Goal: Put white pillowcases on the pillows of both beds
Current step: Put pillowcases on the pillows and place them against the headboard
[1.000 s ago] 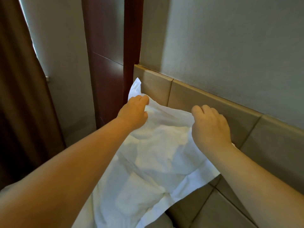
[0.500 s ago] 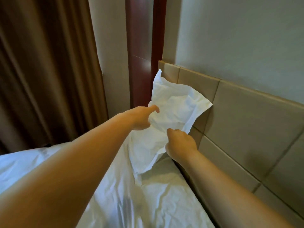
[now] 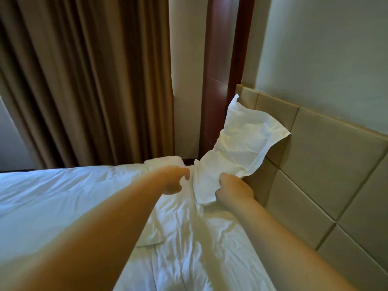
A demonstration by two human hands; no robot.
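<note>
A pillow in a white pillowcase (image 3: 241, 148) leans upright against the beige padded headboard (image 3: 327, 156) at the far corner of the bed (image 3: 52, 198). My right hand (image 3: 233, 191) grips the pillowcase's lower edge. My left hand (image 3: 172, 181) is just left of the pillow's bottom with fingers curled and the forefinger pointing toward the fabric; I cannot tell whether it holds any cloth. A second white pillow corner (image 3: 165, 161) shows behind my left hand.
White rumpled bedding covers the mattress below my arms. Brown curtains (image 3: 88, 85) hang at the left behind the bed. A dark red wooden post (image 3: 220, 80) stands in the corner beside the headboard. A pale wall (image 3: 327, 55) rises above the headboard.
The view has dropped and pulled back, showing more bed. The pillow has settled against the headboard. Both hands have moved down to its lower end.
</note>
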